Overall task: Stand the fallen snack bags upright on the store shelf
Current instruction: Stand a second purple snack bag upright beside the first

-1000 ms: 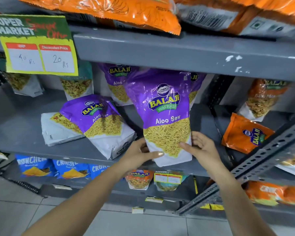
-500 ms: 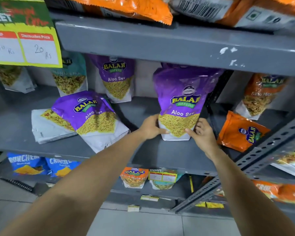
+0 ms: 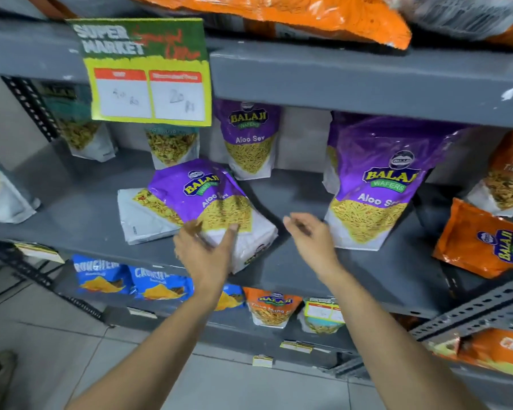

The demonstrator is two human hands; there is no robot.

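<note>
Left hand (image 3: 206,251) spread, fingers over the white bottom end of the fallen purple bag (image 3: 212,208), seemingly touching but not clasping it, likely setting up to tip it upright. Right hand (image 3: 311,235) open and empty, fingers loosely curled, hanging between that bag and the upright purple bag (image 3: 373,187) just to its right, which stands on the shelf (image 3: 293,261) on its own. Under the fallen purple bag, off the left hand's far side, a white bag (image 3: 142,217) lying flat, partly covered, so probably best dealt with after the top one. Well right of the right hand, an orange bag (image 3: 483,241) also down. Further back, beyond both hands, another purple bag (image 3: 249,140) upright against the rear wall, leaving room in front. Above the left hand, a price sign (image 3: 148,75) hanging from the upper shelf, possibly crowding a tall bag.
</note>
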